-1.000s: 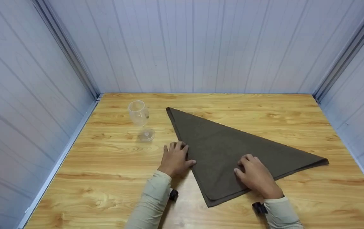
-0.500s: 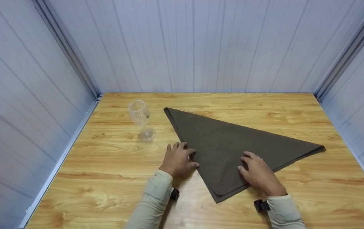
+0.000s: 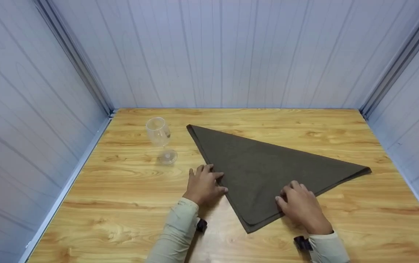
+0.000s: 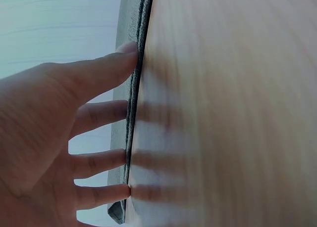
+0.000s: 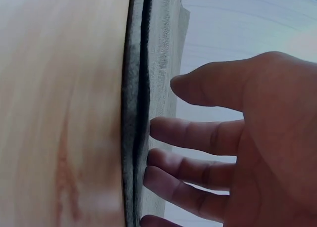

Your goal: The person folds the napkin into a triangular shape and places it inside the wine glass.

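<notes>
A dark olive-brown cloth napkin (image 3: 253,168), folded into a triangle, lies flat with its long fold toward the back and a corner toward me. Along its left edge rests my left hand (image 3: 204,184), fingers spread; in the left wrist view the thumb and fingertips touch the napkin's layered edge (image 4: 133,88). My right hand (image 3: 302,204) is over the front right side, fingers loosely bent. The right wrist view shows its fingertips (image 5: 161,128) at the cloth, with the thumb a little higher and nothing pinched.
An upright clear wine glass (image 3: 160,135) stands left of the napkin, beyond my left hand. Everything lies on a wood-grain table (image 3: 121,204). White panel walls (image 3: 231,54) rise at the back and both sides.
The napkin has turned slightly, its right corner going toward the back and its front corner shifting right. My right hand has then drawn back a little toward me; the left barely moved.
</notes>
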Action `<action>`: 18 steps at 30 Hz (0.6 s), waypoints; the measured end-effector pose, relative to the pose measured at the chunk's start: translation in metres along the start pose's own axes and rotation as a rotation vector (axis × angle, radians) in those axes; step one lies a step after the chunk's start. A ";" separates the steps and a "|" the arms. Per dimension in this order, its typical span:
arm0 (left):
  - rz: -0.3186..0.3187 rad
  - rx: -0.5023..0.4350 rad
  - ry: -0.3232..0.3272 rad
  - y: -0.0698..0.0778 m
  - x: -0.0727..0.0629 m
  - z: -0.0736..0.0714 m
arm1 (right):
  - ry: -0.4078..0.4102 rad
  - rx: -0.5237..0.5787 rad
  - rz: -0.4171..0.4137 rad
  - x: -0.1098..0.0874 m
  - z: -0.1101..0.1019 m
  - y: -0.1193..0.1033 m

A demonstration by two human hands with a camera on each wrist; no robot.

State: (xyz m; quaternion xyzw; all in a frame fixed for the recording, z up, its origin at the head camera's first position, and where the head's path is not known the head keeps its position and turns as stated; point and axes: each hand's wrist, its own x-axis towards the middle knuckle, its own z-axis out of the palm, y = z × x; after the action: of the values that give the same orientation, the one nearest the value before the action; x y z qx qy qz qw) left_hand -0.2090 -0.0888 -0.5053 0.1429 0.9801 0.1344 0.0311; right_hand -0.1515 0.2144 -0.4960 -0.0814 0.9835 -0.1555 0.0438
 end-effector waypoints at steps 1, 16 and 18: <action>-0.002 -0.007 0.005 0.000 0.001 0.000 | 0.002 -0.004 -0.003 0.000 0.000 0.001; 0.022 -0.005 0.049 0.002 0.008 0.003 | 0.050 0.043 -0.062 0.003 0.003 0.013; 0.025 0.000 0.043 0.002 0.009 0.004 | 0.038 0.054 -0.053 0.003 0.004 0.014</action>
State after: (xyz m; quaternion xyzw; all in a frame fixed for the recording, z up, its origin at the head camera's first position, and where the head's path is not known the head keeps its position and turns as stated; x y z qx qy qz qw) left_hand -0.2164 -0.0836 -0.5084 0.1522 0.9787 0.1377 0.0084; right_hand -0.1564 0.2260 -0.5044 -0.1032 0.9771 -0.1846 0.0233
